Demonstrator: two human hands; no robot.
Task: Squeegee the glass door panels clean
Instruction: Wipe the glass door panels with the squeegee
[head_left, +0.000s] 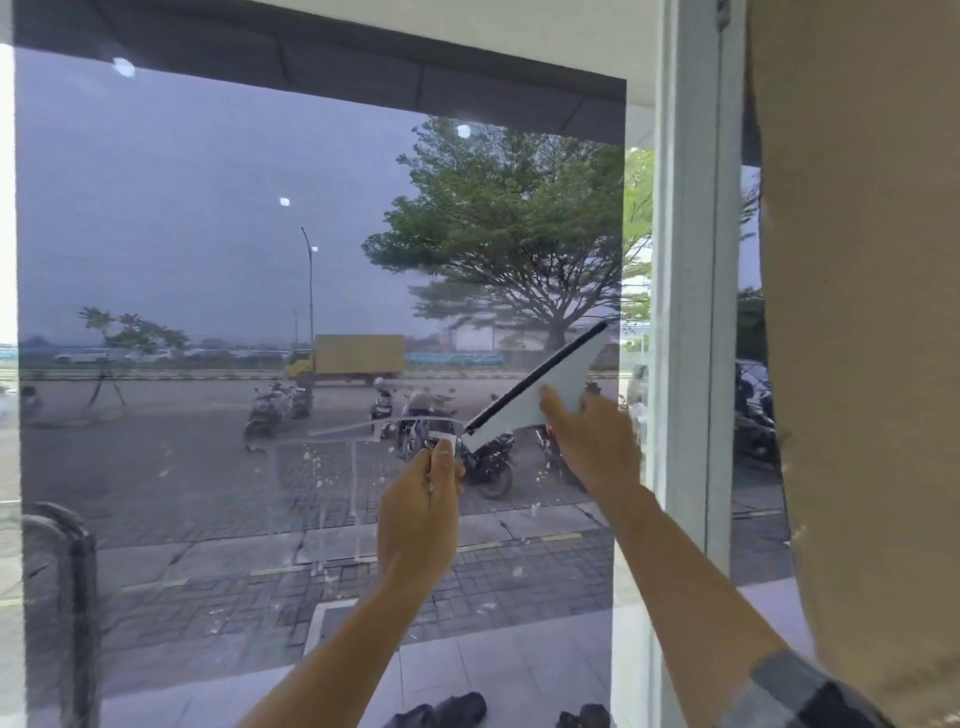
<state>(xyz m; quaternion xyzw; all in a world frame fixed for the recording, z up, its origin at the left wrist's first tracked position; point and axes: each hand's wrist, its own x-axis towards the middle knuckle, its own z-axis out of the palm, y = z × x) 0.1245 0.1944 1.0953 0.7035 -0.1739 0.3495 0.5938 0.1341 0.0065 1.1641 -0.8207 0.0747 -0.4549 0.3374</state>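
Dim, bluish daylight is admitted through the tinted glass panel (208, 234). Untinted strips at its left edge and beside the white frame (685, 312) are blown out. Small lamp reflections (123, 66) are seen on it. Lines are bowed near the edges and detail is softened throughout.

Glass panel (208, 234) lies open leftward and above; the white frame (685, 312) blocks rightward.

Nothing legible here: the truck (358, 353) beyond the glass (182, 234) is too blurred for any lettering to read.
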